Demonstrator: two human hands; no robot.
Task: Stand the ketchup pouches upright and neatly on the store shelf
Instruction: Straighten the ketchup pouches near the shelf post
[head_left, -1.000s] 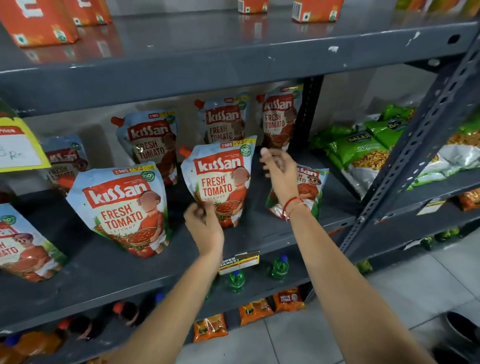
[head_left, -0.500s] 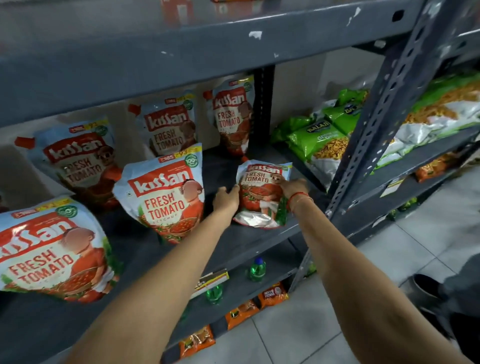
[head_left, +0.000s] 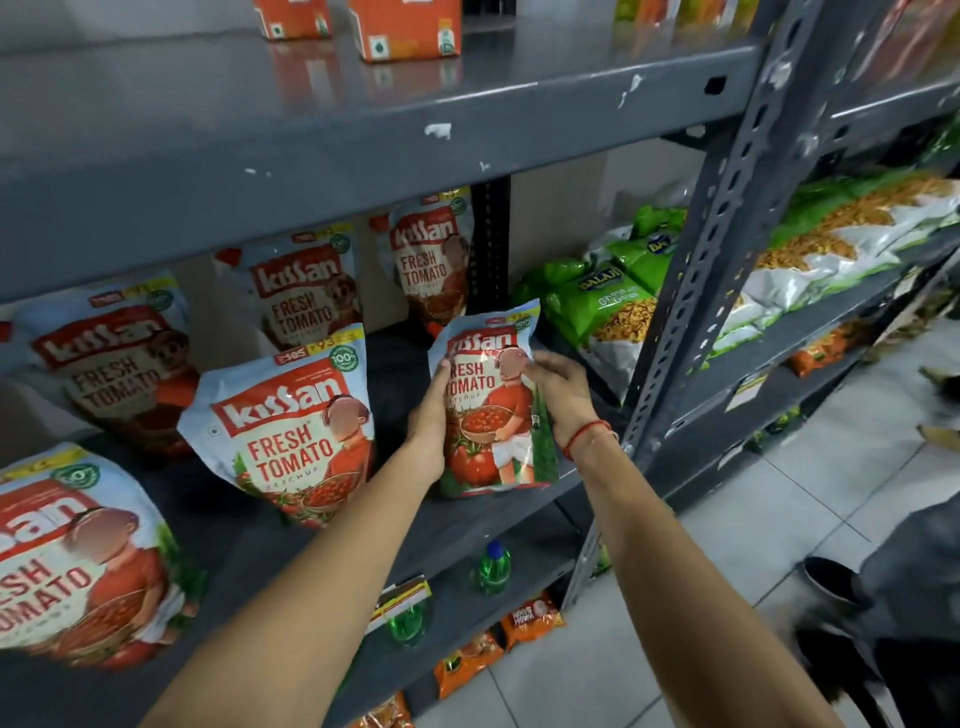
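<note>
A Kissan ketchup pouch (head_left: 491, 410) stands upright near the front right of the grey shelf (head_left: 498, 514). My left hand (head_left: 428, 415) presses its left edge and my right hand (head_left: 563, 395) grips its right edge, so both hold it. Another pouch (head_left: 291, 426) stands just to its left, and a third (head_left: 72, 556) stands at the front far left. Three more pouches (head_left: 306, 296) lean against the back wall.
A slotted grey upright post (head_left: 691, 291) rises right of the held pouch. Green snack bags (head_left: 608, 306) fill the neighbouring shelf. Orange cartons (head_left: 405, 28) sit on the shelf above. Green bottles (head_left: 493, 566) and orange packets (head_left: 530, 618) lie on lower shelves. Tiled floor lies at the right.
The rightmost pouch, lying slumped on the shelf before, now stands upright between my two hands. Both hands moved from the middle pouches to this one.
</note>
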